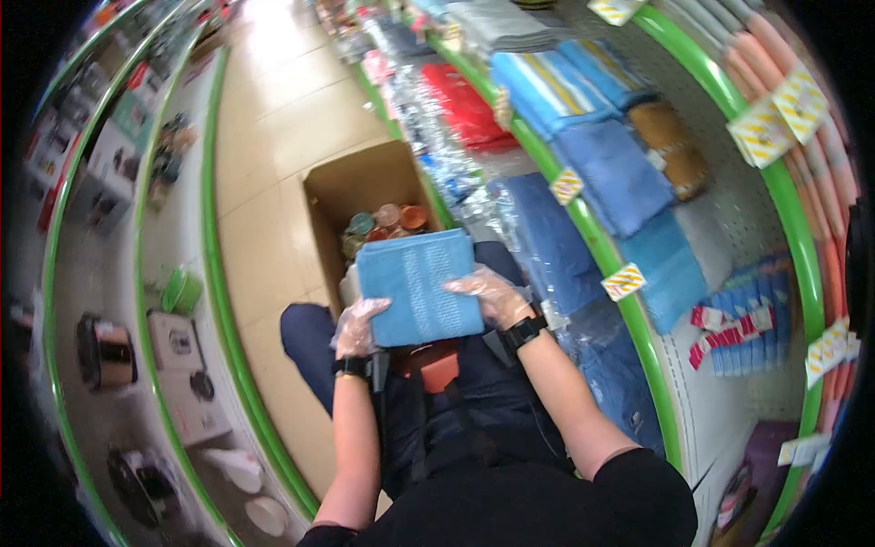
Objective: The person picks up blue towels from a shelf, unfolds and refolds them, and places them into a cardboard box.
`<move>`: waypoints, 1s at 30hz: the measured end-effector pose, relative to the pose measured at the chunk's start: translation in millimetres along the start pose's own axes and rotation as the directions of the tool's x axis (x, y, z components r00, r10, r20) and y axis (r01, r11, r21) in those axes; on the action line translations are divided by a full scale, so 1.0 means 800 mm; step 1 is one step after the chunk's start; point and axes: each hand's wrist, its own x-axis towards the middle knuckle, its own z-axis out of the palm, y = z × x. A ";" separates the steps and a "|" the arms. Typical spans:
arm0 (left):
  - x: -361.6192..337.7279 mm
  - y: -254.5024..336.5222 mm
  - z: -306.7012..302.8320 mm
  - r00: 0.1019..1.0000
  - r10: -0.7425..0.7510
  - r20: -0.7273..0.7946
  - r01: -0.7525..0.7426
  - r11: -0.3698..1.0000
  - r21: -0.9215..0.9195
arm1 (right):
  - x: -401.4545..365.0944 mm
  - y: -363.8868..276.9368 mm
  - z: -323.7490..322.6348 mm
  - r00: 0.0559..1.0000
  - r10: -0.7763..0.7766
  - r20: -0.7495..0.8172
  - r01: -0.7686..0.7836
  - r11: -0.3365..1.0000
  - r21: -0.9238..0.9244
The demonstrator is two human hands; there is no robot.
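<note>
A folded light-blue towel (421,284) with a paler woven band is held flat in front of me, above my lap. My left hand (358,321), in a clear plastic glove, grips its left edge. On the opposite edge, my right hand (490,295), gloved the same way, is closed with the thumb on top; the fingers beneath the towel are hidden. Just beyond the towel, a cardboard box (330,196) stands on the floor. Several rolled items (387,217) in orange, pink and grey-green show inside it, partly covered by the towel.
Green-edged shelves (570,196) on my right carry folded blue towels (612,173), a brown bundle (670,146) and red packs (460,105). Shelves on my left hold boxed appliances (187,374) and a green basket (181,290). A tiled aisle (264,164) runs between them.
</note>
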 end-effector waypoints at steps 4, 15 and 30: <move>0.002 -0.022 0.006 0.966 -0.041 0.255 0.113 0.955 -0.276 | -0.077 -0.040 0.025 0.936 -0.352 0.021 0.316 0.809 -0.496; 0.104 -0.120 -0.097 0.973 -0.109 -0.205 0.061 0.971 -0.230 | -0.323 -0.114 0.040 0.271 -0.774 -0.572 0.377 0.633 -0.677; 0.126 -0.148 -0.128 0.982 -0.110 -0.153 0.086 0.984 -0.154 | -0.348 -0.124 -0.097 0.053 -0.559 -0.827 0.511 0.727 -0.458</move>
